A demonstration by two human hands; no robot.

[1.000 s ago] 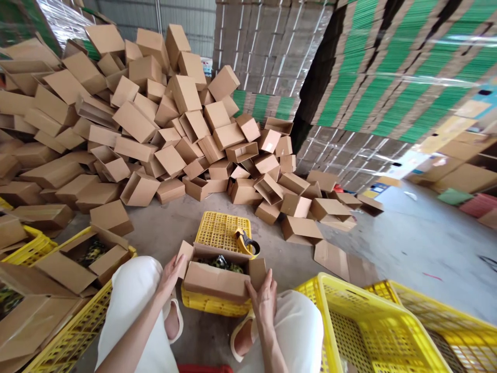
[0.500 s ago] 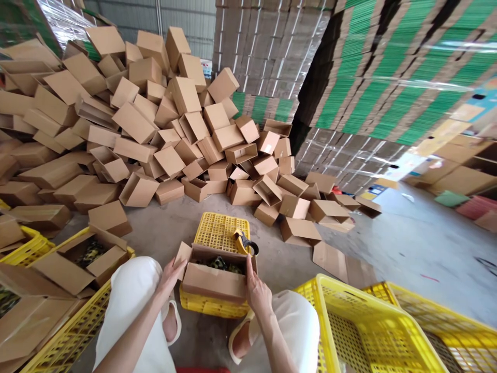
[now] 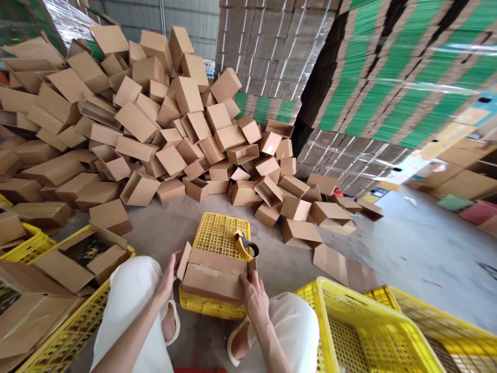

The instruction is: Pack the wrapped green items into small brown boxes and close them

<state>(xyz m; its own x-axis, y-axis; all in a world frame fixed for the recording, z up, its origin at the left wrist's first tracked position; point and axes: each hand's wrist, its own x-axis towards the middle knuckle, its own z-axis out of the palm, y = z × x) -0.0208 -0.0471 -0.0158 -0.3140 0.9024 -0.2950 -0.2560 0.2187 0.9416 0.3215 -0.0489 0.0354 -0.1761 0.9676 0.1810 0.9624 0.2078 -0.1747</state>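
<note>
A small cardboard box (image 3: pixel 213 282) rests on an upturned yellow plastic crate (image 3: pixel 212 308) between my knees. Its long top flaps lie folded over the opening, hiding the contents, while the short flaps at both ends stick up. My left hand (image 3: pixel 170 274) is at the left end flap, fingers extended and loosely bent along its outer side. At the right end, my right hand (image 3: pixel 256 298) grips the box's corner, thumb at the front and fingers by the right flap. Just behind the box, a yellow tape dispenser (image 3: pixel 243 243) with a dark ring lies on the crate.
A large heap of cardboard boxes (image 3: pixel 155 129) lies ahead. On my left, open cartons (image 3: pixel 87 259) with dark-and-yellow contents sit in yellow crates. Another yellow crate (image 3: pixel 361 331) stands at my right. Strapped cardboard stacks (image 3: pixel 388 77) rise behind.
The box's long far flap has come down over the opening, covering the dark contents. My left hand has shifted slightly outward, and my right hand has moved down to the box's corner.
</note>
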